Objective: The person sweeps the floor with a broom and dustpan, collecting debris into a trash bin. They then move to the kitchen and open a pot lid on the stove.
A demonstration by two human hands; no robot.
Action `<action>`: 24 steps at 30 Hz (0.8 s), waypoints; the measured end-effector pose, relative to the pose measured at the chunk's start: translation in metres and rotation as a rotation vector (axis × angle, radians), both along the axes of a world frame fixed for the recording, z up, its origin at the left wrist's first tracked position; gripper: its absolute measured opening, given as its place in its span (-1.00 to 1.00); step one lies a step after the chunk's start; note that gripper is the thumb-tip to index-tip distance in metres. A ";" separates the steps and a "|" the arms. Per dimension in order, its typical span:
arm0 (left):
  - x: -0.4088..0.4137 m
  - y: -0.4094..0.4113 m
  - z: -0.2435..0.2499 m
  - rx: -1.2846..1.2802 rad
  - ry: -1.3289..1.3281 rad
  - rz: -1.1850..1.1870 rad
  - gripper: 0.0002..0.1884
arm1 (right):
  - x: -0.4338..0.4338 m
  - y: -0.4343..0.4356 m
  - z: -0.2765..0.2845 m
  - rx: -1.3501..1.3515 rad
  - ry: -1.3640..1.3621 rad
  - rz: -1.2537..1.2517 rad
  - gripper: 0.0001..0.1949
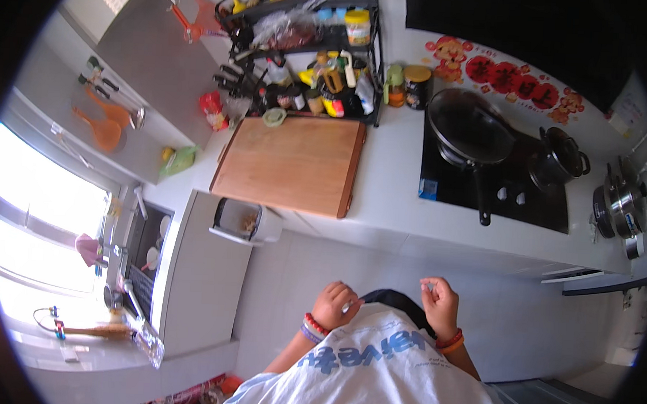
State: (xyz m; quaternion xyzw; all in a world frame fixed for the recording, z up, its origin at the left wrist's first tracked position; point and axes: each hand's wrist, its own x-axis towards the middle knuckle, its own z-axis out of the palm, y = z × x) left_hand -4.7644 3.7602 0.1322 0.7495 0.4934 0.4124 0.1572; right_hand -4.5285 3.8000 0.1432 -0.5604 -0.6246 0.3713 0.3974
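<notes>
My left hand [335,304] hovers in front of the white T-shirt [386,370], fingers loosely curled, with a gap at the thumb and nothing visible in it. To the right, my right hand [440,305] is raised beside the shirt, half-curled with its thumb apart, and it too holds nothing visible. Bead bracelets circle both wrists. Neither hand touches the counter. Ahead on the white worktop [391,167] lies a wooden cutting board [292,165]. A lidded wok [470,127] and a lidded pot [559,159] stand on the black cooktop [499,200].
A small waste bin [270,226] hangs on the cabinet front below the board. Behind the board stands a black rack [304,47] crowded with condiments and knives. Stacked pans [622,206] occupy the right end; a sink [153,248] lies left beneath the window.
</notes>
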 end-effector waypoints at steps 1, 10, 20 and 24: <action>0.001 -0.001 -0.001 -0.017 -0.005 -0.007 -0.79 | 0.001 0.002 0.001 -0.006 -0.001 0.007 -0.94; 0.009 -0.006 -0.008 -0.032 0.000 0.062 -0.58 | 0.007 0.009 -0.007 -0.083 0.001 0.117 -0.93; -0.088 -0.026 -0.042 -0.140 0.068 0.324 -0.64 | -0.086 0.058 -0.014 -0.038 -0.145 0.343 -0.95; -0.161 -0.015 -0.065 -0.158 0.273 0.393 -0.66 | -0.179 0.076 -0.003 0.003 -0.082 0.367 -0.93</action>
